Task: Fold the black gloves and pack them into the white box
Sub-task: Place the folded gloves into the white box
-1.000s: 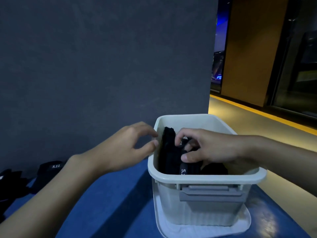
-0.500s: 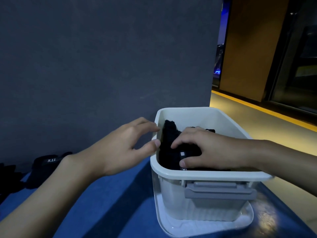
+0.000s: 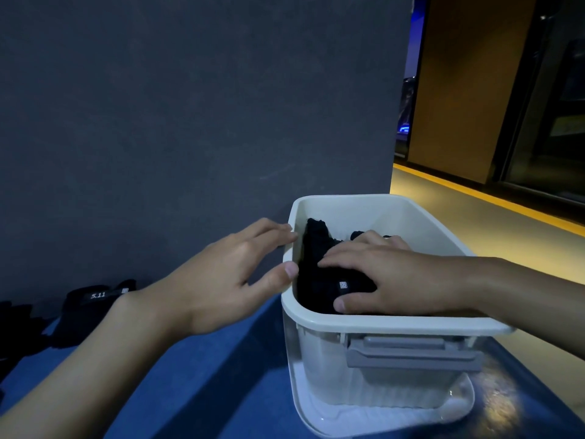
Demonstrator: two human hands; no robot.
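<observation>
While the left hand (image 3: 228, 274), fingers loosely spread, rests against the rim of the white box (image 3: 395, 323), apparently to steady it, the right hand (image 3: 395, 280) presses flat on the folded black gloves (image 3: 316, 248) inside, compacting them; unpacked gloves (image 3: 91, 312) lie on the bench (image 3: 205, 391).

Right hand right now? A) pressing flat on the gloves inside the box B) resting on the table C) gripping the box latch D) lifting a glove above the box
A: the right hand lies flat, fingers straight, on the black gloves inside the white box.
</observation>
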